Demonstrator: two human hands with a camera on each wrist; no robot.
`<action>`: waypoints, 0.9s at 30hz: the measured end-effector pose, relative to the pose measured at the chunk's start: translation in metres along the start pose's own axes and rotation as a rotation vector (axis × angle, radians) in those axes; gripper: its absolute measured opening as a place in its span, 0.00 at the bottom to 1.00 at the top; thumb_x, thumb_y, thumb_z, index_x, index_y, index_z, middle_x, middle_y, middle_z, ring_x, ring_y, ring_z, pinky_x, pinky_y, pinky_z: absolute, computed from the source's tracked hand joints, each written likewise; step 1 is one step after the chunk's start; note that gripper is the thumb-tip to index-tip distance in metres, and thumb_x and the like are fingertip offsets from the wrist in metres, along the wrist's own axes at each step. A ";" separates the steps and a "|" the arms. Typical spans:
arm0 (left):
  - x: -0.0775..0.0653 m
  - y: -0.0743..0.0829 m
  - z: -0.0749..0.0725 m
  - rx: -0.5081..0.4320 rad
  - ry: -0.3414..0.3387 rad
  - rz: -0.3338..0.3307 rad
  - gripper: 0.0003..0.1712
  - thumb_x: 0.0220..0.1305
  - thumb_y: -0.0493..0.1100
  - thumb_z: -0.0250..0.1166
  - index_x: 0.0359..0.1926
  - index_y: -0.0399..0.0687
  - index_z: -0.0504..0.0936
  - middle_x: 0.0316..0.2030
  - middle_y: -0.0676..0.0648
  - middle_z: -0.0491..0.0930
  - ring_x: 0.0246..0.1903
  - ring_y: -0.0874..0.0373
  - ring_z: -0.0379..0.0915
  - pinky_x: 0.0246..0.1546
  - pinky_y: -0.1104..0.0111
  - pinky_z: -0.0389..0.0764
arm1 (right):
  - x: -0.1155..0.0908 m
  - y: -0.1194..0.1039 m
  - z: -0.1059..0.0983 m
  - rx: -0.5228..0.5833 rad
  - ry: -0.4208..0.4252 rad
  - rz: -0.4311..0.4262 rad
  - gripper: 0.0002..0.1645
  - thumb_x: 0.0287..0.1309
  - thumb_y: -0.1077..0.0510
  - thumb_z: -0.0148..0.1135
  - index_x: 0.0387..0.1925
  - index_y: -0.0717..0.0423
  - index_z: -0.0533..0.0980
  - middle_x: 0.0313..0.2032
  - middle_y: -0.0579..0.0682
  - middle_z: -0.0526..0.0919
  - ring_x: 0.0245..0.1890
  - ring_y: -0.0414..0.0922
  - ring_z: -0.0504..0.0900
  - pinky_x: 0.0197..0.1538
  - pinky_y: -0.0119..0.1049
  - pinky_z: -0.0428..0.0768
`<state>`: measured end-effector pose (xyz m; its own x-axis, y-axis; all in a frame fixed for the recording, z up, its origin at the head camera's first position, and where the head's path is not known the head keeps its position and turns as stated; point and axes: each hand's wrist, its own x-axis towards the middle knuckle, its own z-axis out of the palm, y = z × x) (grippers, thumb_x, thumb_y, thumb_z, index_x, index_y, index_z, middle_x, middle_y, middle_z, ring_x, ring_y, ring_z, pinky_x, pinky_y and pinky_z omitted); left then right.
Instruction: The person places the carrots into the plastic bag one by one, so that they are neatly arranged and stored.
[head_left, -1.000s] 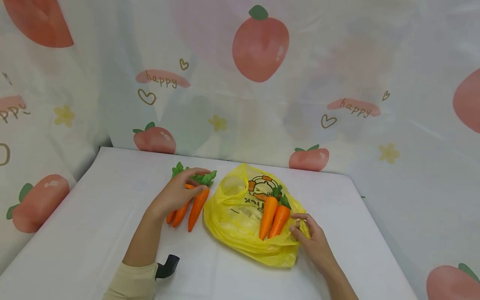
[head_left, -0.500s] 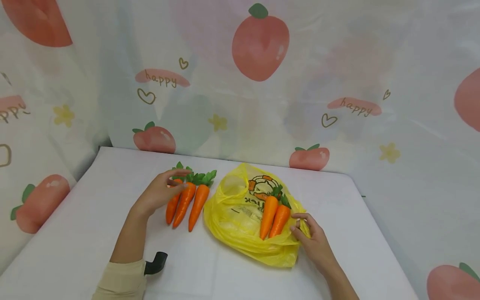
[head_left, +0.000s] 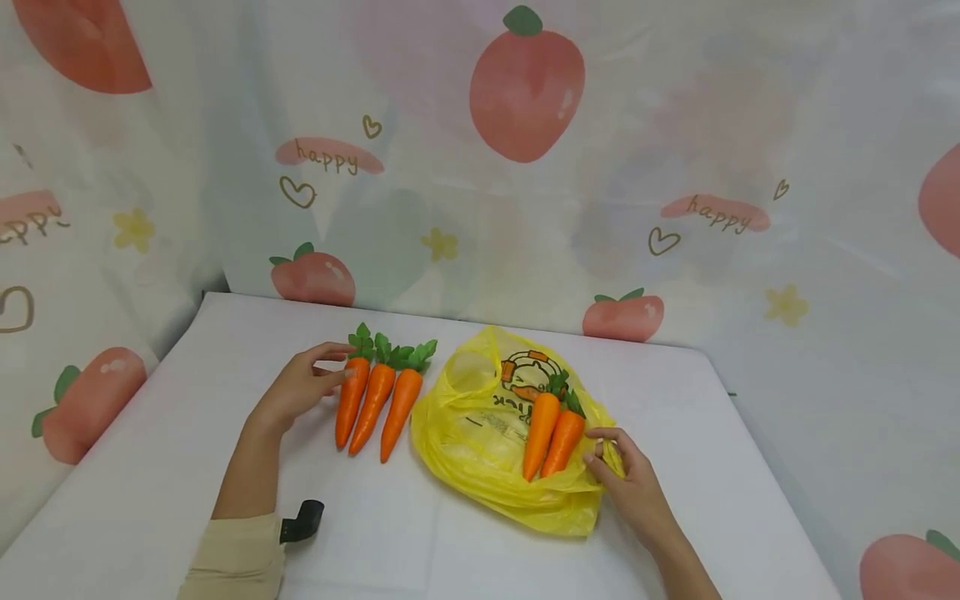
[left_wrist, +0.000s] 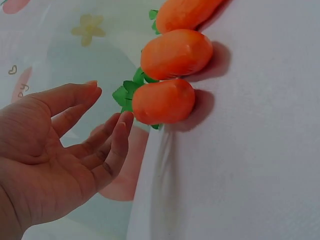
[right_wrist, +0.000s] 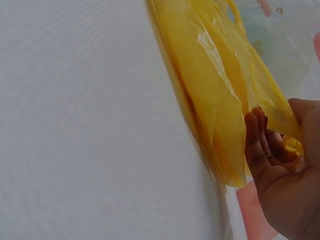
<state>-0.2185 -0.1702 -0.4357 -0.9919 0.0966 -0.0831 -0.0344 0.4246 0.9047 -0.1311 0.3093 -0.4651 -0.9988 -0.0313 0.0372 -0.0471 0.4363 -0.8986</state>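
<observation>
Left hand point(head_left: 296, 388) has been moved, relaxed, toward the left edge of the white-covered table point(head_left: 157, 475), beside three tapered orange carrots point(head_left: 372, 408). A yellow plastic bag point(head_left: 480, 467) is gripped by the right hand point(head_left: 632, 473); if tugged, two carrots point(head_left: 542, 429) on it could roll.

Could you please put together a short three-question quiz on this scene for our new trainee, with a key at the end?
1. Count: how many tapering orange carrots with green leafy tops lie directly on the flat white table, not on the crinkled yellow plastic bag?
2. True or false: the person's bare right hand holds part of the bag.
3. Multiple choice: seen in the head view, which carrot of the row on the table is the person's bare left hand nearest to? A) left B) middle C) right

Key:
1. Three.
2. True; its thumb and fingers close on the bag's edge.
3. A, the leftmost carrot.
</observation>
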 end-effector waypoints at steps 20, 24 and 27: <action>0.003 -0.026 -0.008 -0.019 -0.058 -0.033 0.28 0.76 0.42 0.61 0.73 0.46 0.71 0.69 0.31 0.66 0.56 0.38 0.75 0.51 0.56 0.82 | -0.001 0.001 0.002 0.009 -0.003 -0.007 0.18 0.73 0.58 0.63 0.60 0.57 0.74 0.41 0.54 0.73 0.47 0.46 0.73 0.44 0.29 0.77; 0.004 -0.028 -0.006 -0.017 -0.074 -0.032 0.29 0.75 0.43 0.61 0.73 0.46 0.71 0.68 0.31 0.67 0.57 0.38 0.75 0.51 0.55 0.81 | -0.001 0.001 0.002 0.006 -0.004 -0.007 0.18 0.73 0.58 0.63 0.60 0.57 0.74 0.41 0.54 0.74 0.48 0.47 0.73 0.44 0.29 0.77; 0.004 -0.026 -0.004 -0.013 -0.087 -0.035 0.29 0.75 0.44 0.62 0.73 0.46 0.71 0.68 0.31 0.67 0.58 0.37 0.74 0.52 0.54 0.81 | -0.001 0.000 0.002 0.006 -0.003 -0.001 0.18 0.73 0.58 0.63 0.60 0.57 0.74 0.41 0.53 0.74 0.47 0.47 0.73 0.43 0.29 0.77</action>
<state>-0.2219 -0.1843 -0.4581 -0.9756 0.1601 -0.1500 -0.0708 0.4170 0.9061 -0.1301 0.3078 -0.4662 -0.9987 -0.0342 0.0370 -0.0482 0.4311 -0.9010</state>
